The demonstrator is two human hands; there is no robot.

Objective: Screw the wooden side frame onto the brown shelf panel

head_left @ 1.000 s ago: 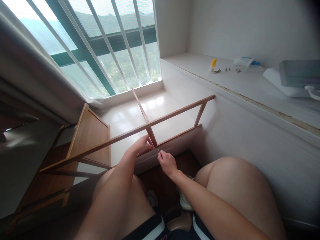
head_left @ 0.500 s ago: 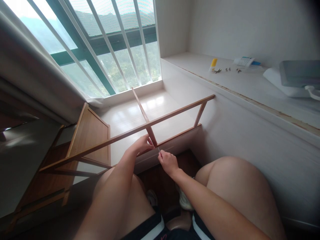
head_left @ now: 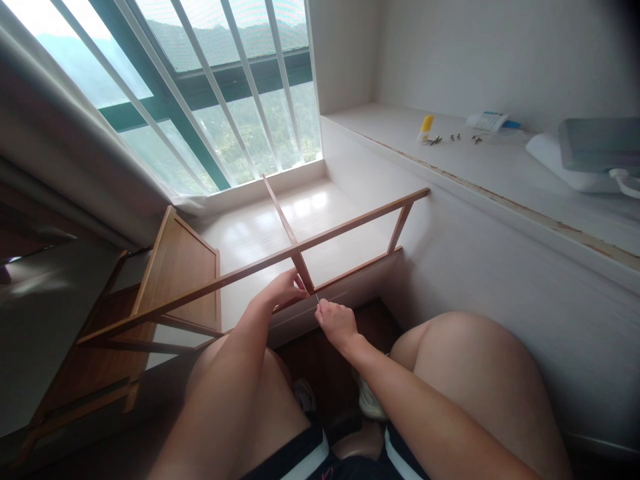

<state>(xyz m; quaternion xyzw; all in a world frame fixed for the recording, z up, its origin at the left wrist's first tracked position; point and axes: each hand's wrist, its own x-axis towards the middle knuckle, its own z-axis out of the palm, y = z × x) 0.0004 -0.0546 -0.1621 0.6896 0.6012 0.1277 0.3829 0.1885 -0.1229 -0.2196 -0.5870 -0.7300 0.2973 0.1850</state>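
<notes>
A brown wooden frame (head_left: 350, 224) of thin slats lies tilted across the white window ledge (head_left: 260, 233) in front of me. My left hand (head_left: 283, 291) grips the frame where a cross slat (head_left: 287, 230) meets the lower rail. My right hand (head_left: 336, 323) is pinched on a thin metal tool (head_left: 317, 299), its tip at that same joint. Both of my bare knees are under the frame.
A wooden panel (head_left: 180, 267) of the same piece stands at the left. On the raised white shelf at the right lie a yellow-capped tube (head_left: 425, 128), several small screws (head_left: 455, 139), a folded paper (head_left: 487, 121) and a pillow (head_left: 560, 160). Barred window behind.
Almost nothing has moved; my right hand shifted very slightly at the joint while the left hand kept its grip on the frame.
</notes>
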